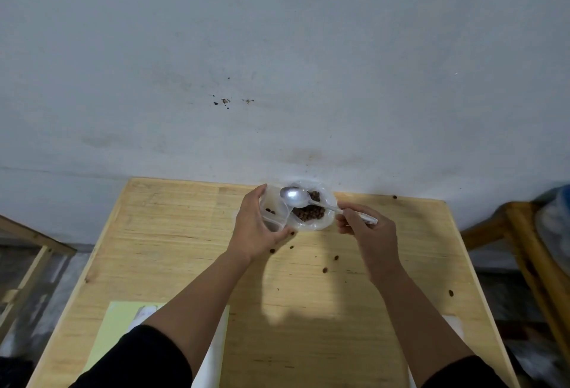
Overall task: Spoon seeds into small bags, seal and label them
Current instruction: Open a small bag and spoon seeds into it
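My left hand grips a small clear bag held open at the far side of the wooden table; a few brown seeds lie inside it. My right hand pinches the handle of a metal spoon. The spoon's bowl looks empty and hovers between the small bag and a larger clear bag holding a pile of brown seeds, which rests on the table against the wall.
Loose seeds lie scattered on the table near my hands and toward its right edge. A pale green sheet with white paper sits at the near left. Wooden furniture stands at the right, a wooden frame at the left.
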The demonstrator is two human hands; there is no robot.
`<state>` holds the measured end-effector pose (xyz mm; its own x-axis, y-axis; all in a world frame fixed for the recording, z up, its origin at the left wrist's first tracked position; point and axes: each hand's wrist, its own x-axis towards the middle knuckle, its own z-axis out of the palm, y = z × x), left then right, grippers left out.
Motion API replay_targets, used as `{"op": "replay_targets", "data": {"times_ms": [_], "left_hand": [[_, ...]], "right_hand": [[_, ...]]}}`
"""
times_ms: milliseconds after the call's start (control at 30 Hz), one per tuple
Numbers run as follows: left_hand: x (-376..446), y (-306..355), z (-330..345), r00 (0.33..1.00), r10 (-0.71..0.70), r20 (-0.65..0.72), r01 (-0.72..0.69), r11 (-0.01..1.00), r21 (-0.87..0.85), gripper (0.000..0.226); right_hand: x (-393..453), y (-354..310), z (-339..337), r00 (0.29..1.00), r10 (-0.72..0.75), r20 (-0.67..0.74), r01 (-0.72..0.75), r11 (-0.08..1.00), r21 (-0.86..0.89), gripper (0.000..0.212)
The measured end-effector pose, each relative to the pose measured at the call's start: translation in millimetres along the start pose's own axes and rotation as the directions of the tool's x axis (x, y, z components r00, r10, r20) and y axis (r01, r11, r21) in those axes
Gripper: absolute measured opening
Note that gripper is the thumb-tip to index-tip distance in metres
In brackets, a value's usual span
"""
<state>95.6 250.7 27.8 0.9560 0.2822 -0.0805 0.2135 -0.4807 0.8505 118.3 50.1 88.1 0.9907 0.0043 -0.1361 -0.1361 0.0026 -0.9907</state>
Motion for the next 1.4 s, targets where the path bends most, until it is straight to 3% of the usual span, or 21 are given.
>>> {"op": "replay_targets", "data": {"times_ms": [133,267,467,633,833,1033,1200,1300,1400], "left_hand": [[-2.0,1.6,-1.3,1.0,0.016,-0.016,-0.015,0.999,0.035,0.106],[-4.8,2.8,-0.3,0.999,0.03,-0.024,-0.028,0.999,0.046,0.106],[-7.9,5.2,5.6,0.999,0.029,-0.022,-0.028,0.998,0.06,0.103],[-8.4,8.1,6.7,0.999,0.031,-0.008,-0.03,0.998,0.063,0.104],[-8.7,9.1,6.4,0.999,0.041,0.001,-0.041,0.997,0.068,0.104],[-12.3,10.7,3.8,0.998,0.067,0.006,-0.067,0.995,0.072,0.105],[-15.9,15.8,1.0,0.994,0.109,0.007,-0.11,0.992,0.057,0.106],[-18.8,19.3,-2.9,0.991,0.13,-0.008,-0.13,0.991,0.031,0.106],[-22.0,23.1,-6.5,0.989,0.146,-0.031,-0.146,0.989,-0.005,0.106]], "right_hand": [[-0.2,13.9,-15.4,0.977,0.107,-0.185,-0.084,0.988,0.126,0.016],[1.6,40.2,-31.2,0.907,0.199,-0.37,-0.143,0.975,0.172,0.016],[6.8,76.7,-30.3,0.818,0.302,-0.489,-0.311,0.948,0.065,0.021],[10.1,80.5,-23.3,0.814,0.249,-0.526,-0.386,0.907,-0.167,0.021],[11.5,82.9,-19.2,0.851,0.176,-0.494,-0.38,0.857,-0.349,0.022],[11.1,73.4,-14.6,0.875,0.134,-0.466,-0.331,0.868,-0.371,0.024],[9.6,39.9,9.8,0.989,0.109,-0.102,-0.123,0.982,-0.143,0.016],[3.7,15.6,27.0,0.996,0.046,0.074,-0.037,0.992,-0.12,0.017],[-2.3,1.7,39.9,0.991,0.029,0.129,-0.01,0.989,-0.146,0.018]]}}
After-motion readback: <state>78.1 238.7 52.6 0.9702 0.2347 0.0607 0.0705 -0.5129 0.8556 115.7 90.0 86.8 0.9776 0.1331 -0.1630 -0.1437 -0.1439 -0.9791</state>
